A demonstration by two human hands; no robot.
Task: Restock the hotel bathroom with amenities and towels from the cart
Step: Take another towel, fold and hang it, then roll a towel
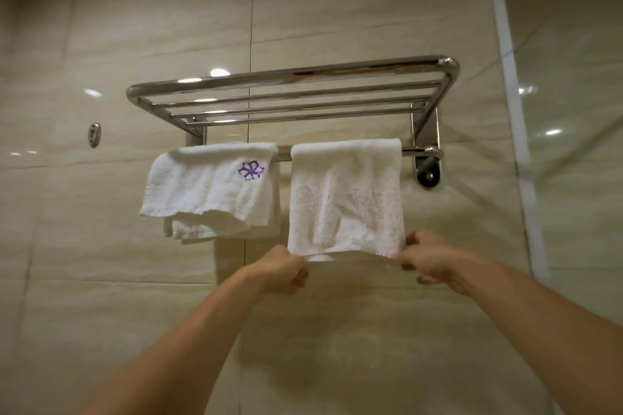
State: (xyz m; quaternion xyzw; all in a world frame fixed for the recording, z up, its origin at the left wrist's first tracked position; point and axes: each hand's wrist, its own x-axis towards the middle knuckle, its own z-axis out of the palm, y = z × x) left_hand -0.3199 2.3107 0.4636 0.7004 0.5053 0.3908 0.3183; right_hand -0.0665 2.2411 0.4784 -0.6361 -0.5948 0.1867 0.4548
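A white towel (347, 195) is hung over the rail (285, 156) of the chrome rack (293, 91), beside another towel (210, 189). Its bottom corners are pinched by the fingers of the left hand (281, 269) and right hand (429, 259).

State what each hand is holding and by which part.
Both hold the right-hand white towel hanging on the rail: left hand pinches its bottom left corner, right hand its bottom right corner.

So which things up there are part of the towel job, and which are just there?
Part of the job:
plain white towel, pinched by left hand and right hand
towel with purple flower
chrome towel rack

Just there:
small metal wall fitting
glass panel
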